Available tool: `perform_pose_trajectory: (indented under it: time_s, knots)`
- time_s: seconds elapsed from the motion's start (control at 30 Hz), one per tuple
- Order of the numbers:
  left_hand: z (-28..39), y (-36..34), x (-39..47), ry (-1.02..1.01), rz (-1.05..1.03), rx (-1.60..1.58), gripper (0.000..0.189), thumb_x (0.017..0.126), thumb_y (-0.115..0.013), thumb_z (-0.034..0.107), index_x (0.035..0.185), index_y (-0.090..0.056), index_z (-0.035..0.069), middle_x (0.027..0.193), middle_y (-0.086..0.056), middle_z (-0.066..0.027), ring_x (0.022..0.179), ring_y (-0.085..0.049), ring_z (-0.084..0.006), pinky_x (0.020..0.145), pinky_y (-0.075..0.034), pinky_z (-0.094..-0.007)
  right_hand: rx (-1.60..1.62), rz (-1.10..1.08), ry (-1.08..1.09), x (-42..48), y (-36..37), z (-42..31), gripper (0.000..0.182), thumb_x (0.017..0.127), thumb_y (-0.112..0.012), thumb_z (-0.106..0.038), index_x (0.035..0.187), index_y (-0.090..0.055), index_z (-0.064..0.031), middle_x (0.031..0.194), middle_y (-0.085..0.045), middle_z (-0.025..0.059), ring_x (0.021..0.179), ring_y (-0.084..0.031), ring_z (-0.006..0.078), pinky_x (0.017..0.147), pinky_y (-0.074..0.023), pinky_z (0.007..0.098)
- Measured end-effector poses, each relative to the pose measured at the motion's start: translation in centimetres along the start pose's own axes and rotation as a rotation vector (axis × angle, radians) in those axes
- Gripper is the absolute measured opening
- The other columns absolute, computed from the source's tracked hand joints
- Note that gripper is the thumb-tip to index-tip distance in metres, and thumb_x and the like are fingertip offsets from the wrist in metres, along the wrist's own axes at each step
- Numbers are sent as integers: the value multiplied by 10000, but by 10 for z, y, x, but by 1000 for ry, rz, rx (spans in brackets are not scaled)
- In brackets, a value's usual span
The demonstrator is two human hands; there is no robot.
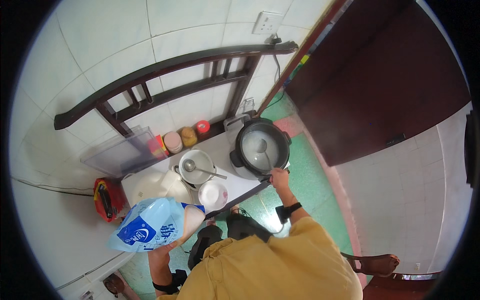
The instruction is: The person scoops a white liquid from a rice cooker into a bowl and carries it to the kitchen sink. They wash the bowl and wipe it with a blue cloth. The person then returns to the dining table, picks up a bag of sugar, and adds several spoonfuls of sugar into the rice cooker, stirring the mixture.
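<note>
My right hand (279, 178) grips the handle of a metal ladle (261, 146) over an open black electric cooker (240, 140). The ladle's bowl rests in whitish, watery contents (272, 159) inside the pot. In my left hand (165, 250) is a light blue plastic bag (168, 217) with printed writing, tilted, its mouth towards the right. Most of that hand's fingers are hidden behind the bag. Near the bag's mouth stands a white bowl with pink patterning (213, 195). Behind it, a second ladle (189, 165) lies in a white pot (200, 159).
A cream-coloured lidded appliance (157, 187) stands left of the pots. Along the dark wooden bench back (180, 63) are several jars (188, 135) and a clear plastic panel (123, 150). A power cord (278, 67) hangs from the wall socket (267, 22). The dark door (375, 75) is at right.
</note>
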State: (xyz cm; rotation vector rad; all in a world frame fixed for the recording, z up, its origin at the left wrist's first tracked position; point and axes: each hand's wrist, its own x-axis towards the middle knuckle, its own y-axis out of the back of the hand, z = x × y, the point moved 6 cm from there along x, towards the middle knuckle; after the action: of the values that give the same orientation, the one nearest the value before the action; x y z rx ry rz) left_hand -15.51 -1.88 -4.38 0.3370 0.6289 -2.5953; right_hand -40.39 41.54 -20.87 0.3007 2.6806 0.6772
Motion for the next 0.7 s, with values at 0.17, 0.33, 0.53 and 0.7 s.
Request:
perform_pose_trajectory:
  time_s: [0.17, 0.33, 0.53, 0.7]
  knots:
    - [9, 11, -6, -38, -24, -49, 554, 599, -733, -30, 1107, -521, 32, 1017, -600, -56, 933, -571, -192, 830, -439, -320, -740, 258, 203, -9, -10, -43, 189, 746, -507, -162, 714, -597, 0, 773, -619, 219, 749, -602, 384, 663, -478, 460]
    - [7, 28, -13, 14, 24, -24, 640, 564, -761, 15, 1138, -476, 28, 1038, -566, -60, 973, -538, -207, 862, -421, -332, -914, 114, 211, 8, -17, -37, 199, 757, -512, -159, 739, -594, 21, 767, -626, 218, 679, -621, 338, 582, -484, 432]
    - [-1, 42, -18, 51, 47, 56, 681, 557, -770, 42, 1158, -452, 17, 1040, -552, -58, 977, -529, -212, 860, -420, -331, 251, -299, -471, 27, -16, 9, 132, 759, -490, -107, 716, -561, -6, 547, -498, 56, 371, -387, 139, 330, -273, 281]
    - [2, 28, -21, -36, 23, -72, 596, 575, -753, -33, 1114, -510, 39, 1015, -591, -59, 932, -567, -204, 828, -442, -318, 641, -405, -649, 4, -13, -16, 106, 781, -475, -96, 784, -521, -1, 496, -385, -3, 357, -273, 74, 322, -198, 219]
